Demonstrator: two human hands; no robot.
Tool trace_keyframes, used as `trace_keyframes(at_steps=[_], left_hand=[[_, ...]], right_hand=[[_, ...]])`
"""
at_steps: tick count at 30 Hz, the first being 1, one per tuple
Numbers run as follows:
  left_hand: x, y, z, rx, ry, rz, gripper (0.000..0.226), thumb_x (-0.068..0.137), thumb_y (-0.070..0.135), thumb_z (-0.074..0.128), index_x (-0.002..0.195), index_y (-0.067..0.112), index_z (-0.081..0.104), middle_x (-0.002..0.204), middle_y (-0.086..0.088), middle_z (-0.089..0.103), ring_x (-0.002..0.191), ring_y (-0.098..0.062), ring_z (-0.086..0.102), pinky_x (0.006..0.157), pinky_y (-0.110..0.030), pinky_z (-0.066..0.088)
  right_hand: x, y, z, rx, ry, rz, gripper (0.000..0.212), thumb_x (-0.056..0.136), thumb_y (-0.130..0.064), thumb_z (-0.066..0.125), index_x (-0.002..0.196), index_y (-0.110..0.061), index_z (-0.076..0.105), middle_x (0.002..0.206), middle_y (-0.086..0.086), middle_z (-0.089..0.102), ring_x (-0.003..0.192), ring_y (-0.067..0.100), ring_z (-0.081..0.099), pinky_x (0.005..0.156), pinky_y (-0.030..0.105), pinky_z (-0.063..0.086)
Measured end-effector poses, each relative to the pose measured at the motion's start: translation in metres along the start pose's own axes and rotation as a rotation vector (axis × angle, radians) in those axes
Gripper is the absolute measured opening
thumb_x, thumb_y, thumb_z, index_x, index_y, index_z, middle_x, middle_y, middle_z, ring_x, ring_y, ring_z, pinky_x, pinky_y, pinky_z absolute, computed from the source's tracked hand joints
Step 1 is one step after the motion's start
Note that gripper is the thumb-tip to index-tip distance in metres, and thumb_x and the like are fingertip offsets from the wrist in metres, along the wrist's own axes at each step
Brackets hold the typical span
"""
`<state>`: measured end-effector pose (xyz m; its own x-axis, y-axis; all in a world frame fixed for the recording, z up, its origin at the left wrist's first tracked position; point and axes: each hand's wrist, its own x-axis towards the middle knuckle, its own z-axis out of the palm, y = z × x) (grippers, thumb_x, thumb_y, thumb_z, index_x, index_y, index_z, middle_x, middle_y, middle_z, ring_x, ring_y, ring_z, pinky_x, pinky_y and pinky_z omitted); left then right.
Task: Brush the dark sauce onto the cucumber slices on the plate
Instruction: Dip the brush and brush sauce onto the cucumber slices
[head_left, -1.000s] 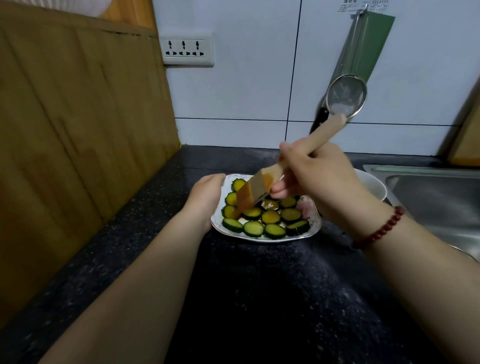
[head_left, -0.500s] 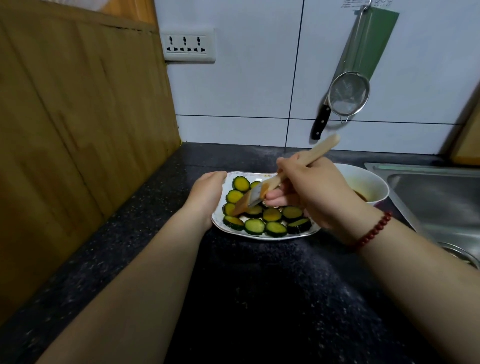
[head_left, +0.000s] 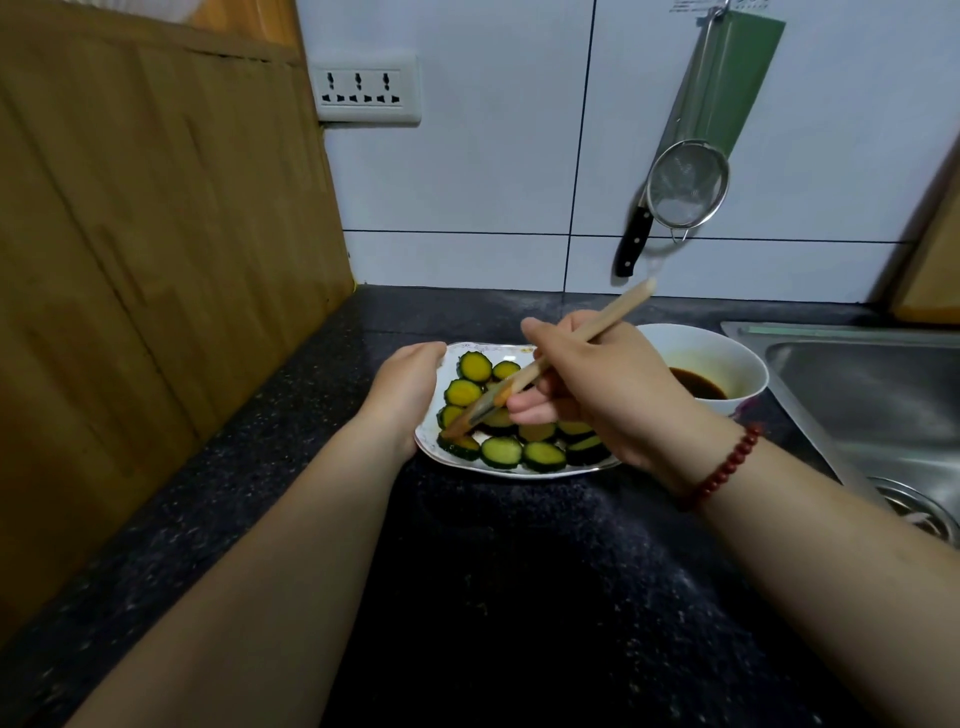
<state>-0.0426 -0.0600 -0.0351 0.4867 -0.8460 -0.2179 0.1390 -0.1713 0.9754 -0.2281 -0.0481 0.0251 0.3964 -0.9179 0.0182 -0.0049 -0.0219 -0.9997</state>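
Observation:
A white plate (head_left: 524, 471) on the dark counter holds several green cucumber slices (head_left: 501, 451), some glazed brown. My right hand (head_left: 602, 395) grips a wooden-handled brush (head_left: 582, 338); its sauce-stained bristles (head_left: 460, 427) touch a slice at the plate's front left. My left hand (head_left: 408, 387) rests curled against the plate's left rim, holding it. A white bowl (head_left: 727, 348) with dark sauce (head_left: 696, 387) stands just right of the plate, behind my right hand.
A steel sink (head_left: 872, 395) lies at the right. A wooden board (head_left: 156, 270) leans along the left wall. A strainer (head_left: 685, 184) and a black-handled knife (head_left: 634, 241) hang on the tiled wall. Bare dark counter (head_left: 519, 597) stretches in front.
The brush has come down from above the plate, and its bristles have swept toward the front-left slices. My left hand has stayed at the rim.

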Motion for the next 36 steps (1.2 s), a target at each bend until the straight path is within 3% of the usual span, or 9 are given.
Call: trace_keyframes(at_steps=[2, 5, 13, 20, 23, 25, 29, 32, 36], left_hand=[[0.0, 0.001, 0.0, 0.003, 0.007, -0.009, 0.018, 0.1, 0.02, 0.054, 0.101, 0.013, 0.07, 0.094, -0.014, 0.067, 0.085, -0.026, 0.063, 0.078, -0.04, 0.049], [0.001, 0.0, 0.0, -0.001, 0.008, -0.015, 0.025, 0.1, 0.02, 0.054, 0.111, 0.007, 0.072, 0.099, -0.013, 0.069, 0.088, -0.028, 0.064, 0.079, -0.04, 0.05], [0.005, -0.001, -0.001, -0.001, 0.001, -0.02, 0.028, 0.1, 0.021, 0.054, 0.116, 0.006, 0.072, 0.101, -0.015, 0.072, 0.089, -0.029, 0.067, 0.083, -0.043, 0.054], [0.003, -0.001, -0.001, 0.006, -0.004, -0.009, 0.029, 0.1, 0.021, 0.054, 0.116, 0.004, 0.071, 0.1, -0.016, 0.07, 0.088, -0.029, 0.065, 0.079, -0.041, 0.051], [0.0, 0.0, 0.0, -0.002, -0.005, -0.007, 0.028, 0.099, 0.018, 0.053, 0.115, 0.005, 0.072, 0.097, -0.016, 0.068, 0.087, -0.029, 0.064, 0.077, -0.04, 0.05], [0.001, -0.001, 0.0, -0.002, -0.006, -0.005, 0.027, 0.098, 0.017, 0.053, 0.113, 0.007, 0.073, 0.097, -0.016, 0.068, 0.086, -0.029, 0.064, 0.076, -0.04, 0.049], [0.005, -0.002, -0.002, -0.001, -0.009, -0.014, 0.03, 0.098, 0.02, 0.054, 0.114, 0.002, 0.072, 0.098, -0.016, 0.069, 0.087, -0.029, 0.065, 0.077, -0.041, 0.051], [0.005, -0.002, -0.002, -0.007, -0.005, -0.022, 0.031, 0.1, 0.021, 0.054, 0.119, 0.006, 0.072, 0.099, -0.017, 0.073, 0.088, -0.029, 0.068, 0.079, -0.04, 0.055], [0.005, -0.002, -0.002, -0.008, -0.009, -0.022, 0.031, 0.1, 0.022, 0.054, 0.12, 0.008, 0.073, 0.1, -0.017, 0.074, 0.087, -0.028, 0.069, 0.077, -0.038, 0.056]], right_hand=[[-0.001, -0.002, -0.001, -0.096, 0.008, -0.012, 0.032, 0.099, -0.026, 0.061, 0.077, -0.009, 0.045, 0.046, 0.01, 0.06, 0.048, 0.028, 0.071, 0.054, 0.043, 0.064], [-0.004, -0.007, -0.007, -0.282, 0.054, -0.048, 0.032, 0.1, -0.028, 0.057, 0.077, -0.01, 0.045, 0.044, 0.01, 0.061, 0.034, 0.02, 0.063, 0.028, 0.017, 0.04], [-0.007, -0.009, -0.008, -0.339, 0.061, -0.155, 0.027, 0.1, -0.019, 0.057, 0.077, -0.009, 0.046, 0.069, 0.033, 0.07, 0.044, 0.024, 0.065, 0.029, 0.012, 0.035], [-0.008, -0.011, -0.009, -0.325, 0.073, -0.214, 0.035, 0.098, -0.025, 0.062, 0.071, -0.009, 0.045, 0.048, 0.011, 0.064, 0.047, 0.026, 0.067, 0.032, 0.015, 0.04], [-0.003, -0.004, -0.007, -0.443, 0.082, -0.304, 0.044, 0.095, -0.029, 0.064, 0.063, -0.011, 0.04, 0.047, 0.006, 0.055, 0.058, 0.03, 0.073, 0.047, 0.029, 0.051], [0.0, -0.004, -0.008, -0.59, 0.087, -0.367, 0.046, 0.093, -0.03, 0.063, 0.063, -0.002, 0.041, 0.054, 0.018, 0.052, 0.067, 0.037, 0.07, 0.058, 0.038, 0.052], [0.0, -0.01, -0.011, -0.623, 0.107, -0.421, 0.042, 0.092, -0.024, 0.06, 0.072, 0.01, 0.044, 0.07, 0.034, 0.059, 0.067, 0.043, 0.066, 0.05, 0.034, 0.045], [0.0, -0.009, -0.011, -0.617, 0.131, -0.464, 0.039, 0.092, -0.022, 0.06, 0.069, 0.006, 0.044, 0.068, 0.03, 0.058, 0.069, 0.04, 0.068, 0.059, 0.04, 0.054], [0.0, -0.009, -0.013, -0.688, 0.068, -0.422, 0.033, 0.091, -0.017, 0.057, 0.068, 0.0, 0.041, 0.06, 0.016, 0.048, 0.069, 0.042, 0.063, 0.052, 0.033, 0.044]])
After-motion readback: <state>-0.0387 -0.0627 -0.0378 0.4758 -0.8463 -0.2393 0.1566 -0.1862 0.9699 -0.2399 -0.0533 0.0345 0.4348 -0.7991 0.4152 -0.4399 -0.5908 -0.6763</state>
